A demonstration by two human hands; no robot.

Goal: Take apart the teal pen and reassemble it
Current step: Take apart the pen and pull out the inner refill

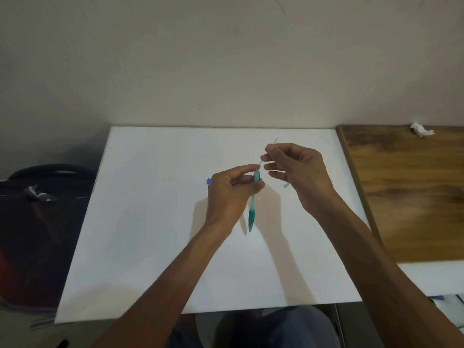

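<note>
Spreading under everything is the white worktop (150,234), with a wooden surface (411,194) butting against it off to the right of both hands and a dark bag (42,222) down on the far left. Above the white board the left hand (231,194) has its grip closed round the teal pen barrel (253,209), thumb and fingers curled about the upper end so that the barrel hangs below the grip with its pointed tip toward the person, lifted off the worktop. Just up and to the right of that grip, the right hand (298,169) pinches a thin dark refill rod (270,150) between thumb and fingertips; the rod slants from above this pinch down toward the barrel's open top. A small teal pen piece (285,185) lies on the worktop beneath the right hand, and a small blue bit (208,181) peeks out just left of the left hand. A crumpled white scrap (421,130) sits far back on the wood.
</note>
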